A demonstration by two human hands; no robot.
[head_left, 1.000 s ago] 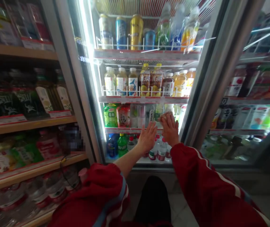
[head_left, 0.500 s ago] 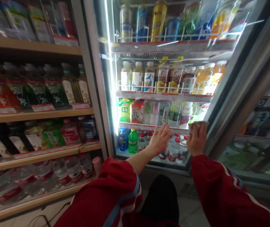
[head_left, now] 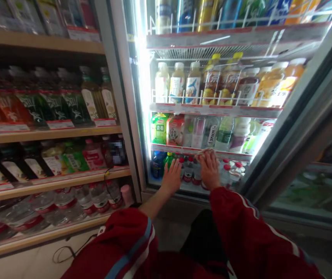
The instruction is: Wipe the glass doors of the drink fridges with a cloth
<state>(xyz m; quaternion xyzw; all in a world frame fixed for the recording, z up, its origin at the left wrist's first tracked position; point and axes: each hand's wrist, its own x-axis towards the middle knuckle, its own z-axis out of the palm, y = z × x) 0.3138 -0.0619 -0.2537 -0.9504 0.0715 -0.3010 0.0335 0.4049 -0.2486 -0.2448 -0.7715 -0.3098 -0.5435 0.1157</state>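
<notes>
My right hand [head_left: 210,170] presses a crumpled, light brownish cloth [head_left: 208,152] to the front of a lit drinks fridge, at the height of the rail above the lowest row of bottles. To its left, my left hand [head_left: 172,177] is held up with fingers apart and nothing in it. It appears to rest on the fridge's glass, though the contact is hard to make out. Behind the left fingers is a green bottle [head_left: 168,159], partly hidden, with a dark blue bottle [head_left: 157,164] beside it. Red-capped water bottles [head_left: 188,169] stand between and behind my hands.
Higher fridge shelves hold juice and tea bottles [head_left: 273,87] and cans [head_left: 206,15]. A metal door frame [head_left: 299,128] slants along the right. Wooden shelves [head_left: 49,131] of bottles stand left, with a pink cylinder [head_left: 127,195] at their end and a black cable [head_left: 67,252] on the floor.
My right hand has moved left with the cloth, from the glass's right edge to its middle. My left hand has shifted left and slightly down. The view has come closer to the fridge.
</notes>
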